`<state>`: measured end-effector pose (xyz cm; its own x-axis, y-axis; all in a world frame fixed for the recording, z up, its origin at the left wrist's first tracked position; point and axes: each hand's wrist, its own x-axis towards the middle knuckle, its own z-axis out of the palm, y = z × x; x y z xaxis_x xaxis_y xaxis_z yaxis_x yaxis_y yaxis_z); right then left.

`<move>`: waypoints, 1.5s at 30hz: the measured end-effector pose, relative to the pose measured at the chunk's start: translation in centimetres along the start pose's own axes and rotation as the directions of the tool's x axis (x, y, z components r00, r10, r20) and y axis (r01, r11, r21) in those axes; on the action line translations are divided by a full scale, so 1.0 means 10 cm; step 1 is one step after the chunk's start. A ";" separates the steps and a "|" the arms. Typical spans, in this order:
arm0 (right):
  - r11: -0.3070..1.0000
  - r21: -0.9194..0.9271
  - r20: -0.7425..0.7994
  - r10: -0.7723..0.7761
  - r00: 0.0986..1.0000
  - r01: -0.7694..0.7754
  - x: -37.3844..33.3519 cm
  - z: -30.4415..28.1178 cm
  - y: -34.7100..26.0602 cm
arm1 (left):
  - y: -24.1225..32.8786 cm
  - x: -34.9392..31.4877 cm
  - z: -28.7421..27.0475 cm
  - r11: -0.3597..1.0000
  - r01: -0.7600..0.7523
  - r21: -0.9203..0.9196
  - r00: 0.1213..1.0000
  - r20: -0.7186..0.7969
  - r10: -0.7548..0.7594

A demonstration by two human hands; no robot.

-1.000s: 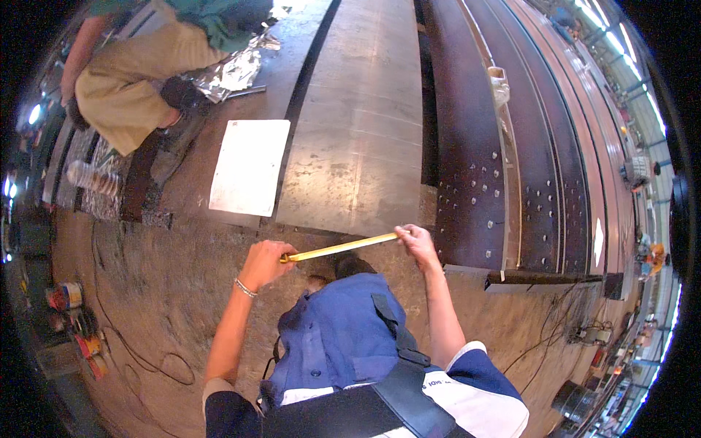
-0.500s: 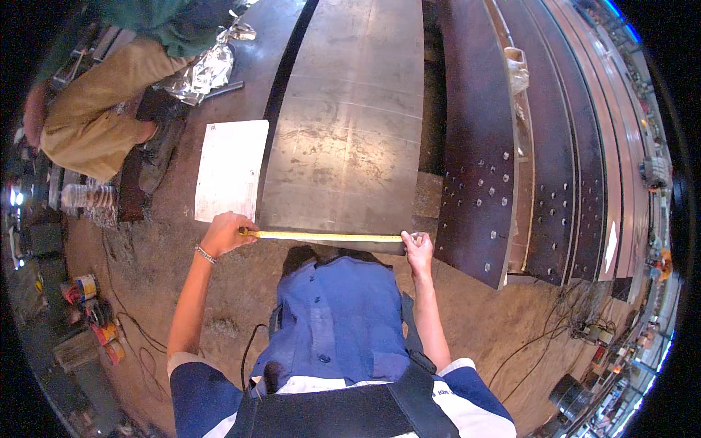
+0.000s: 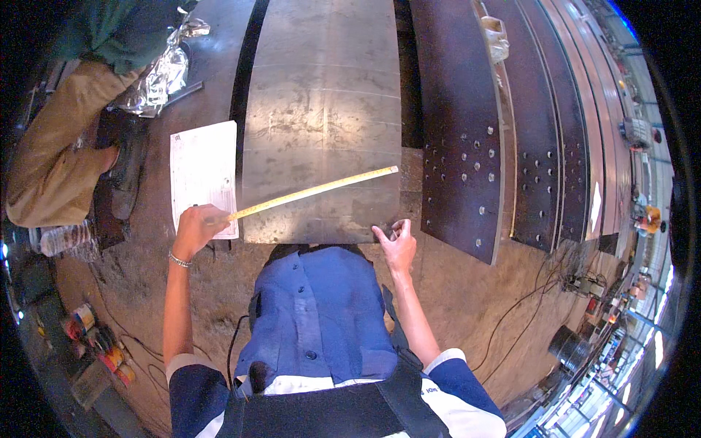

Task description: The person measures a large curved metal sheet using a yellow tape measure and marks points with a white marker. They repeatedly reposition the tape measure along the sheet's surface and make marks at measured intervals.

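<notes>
My left hand is closed around the near end of a yellow tape measure, over the lower edge of a white paper sheet. The tape slants up to the right across a grey steel plate, and its far tip is free near the plate's right edge. At the plate's near right corner is my right hand, thumb and fingers apart with nothing seen between them. Whether its thumb touches the plate, I cannot tell. The tape's case is hidden by my left hand.
Dark steel plates with drilled holes stand on the right. A person in brown trousers is at the left, beside crumpled silvery wrapping. Cables trail over the floor on the right.
My right hand has let go of the tape's end, which now points farther up across the plate. The view has shifted, and my left hand still grips the tape.
</notes>
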<state>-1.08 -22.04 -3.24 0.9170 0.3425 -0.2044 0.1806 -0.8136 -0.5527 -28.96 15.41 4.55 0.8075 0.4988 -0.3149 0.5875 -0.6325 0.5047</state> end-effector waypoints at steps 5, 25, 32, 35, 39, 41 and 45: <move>0.990 0.087 -0.465 0.142 0.874 -0.115 0.05 0.16 0.27 | -0.15 0.01 -0.03 0.999 -0.036 -0.036 0.999 -0.012 0.036; 0.821 0.532 -0.138 0.326 0.935 -0.208 0.15 0.23 0.23 | -0.30 0.17 0.24 0.963 -0.256 0.085 0.961 0.131 0.244; 0.869 0.443 -0.150 0.315 0.937 -0.221 0.15 0.26 0.40 | -0.27 0.10 0.32 0.959 -0.271 0.086 0.955 0.150 0.256; 0.884 0.401 -0.160 0.326 0.932 -0.240 0.14 0.23 0.34 | -0.29 0.09 0.35 0.955 -0.283 0.092 0.952 0.149 0.268; 0.914 0.354 -0.174 0.275 0.946 -0.200 0.10 0.14 0.16 | -0.29 0.13 0.36 0.955 -0.264 0.137 0.957 0.160 0.242; 0.925 0.313 -0.183 0.279 0.943 -0.213 0.12 0.15 0.17 | -0.26 0.14 0.36 0.956 -0.273 0.107 0.954 0.160 0.255; 0.943 0.278 -0.219 0.249 0.943 -0.184 0.15 0.18 0.23 | -0.23 0.13 0.41 0.962 -0.248 0.113 0.959 0.169 0.227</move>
<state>0.13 -22.59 -6.27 0.9879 0.0175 -0.1539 -0.0979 -0.6992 -0.7082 -29.04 15.08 -0.26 0.9167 0.2347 -0.3235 0.3714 -0.7991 0.4727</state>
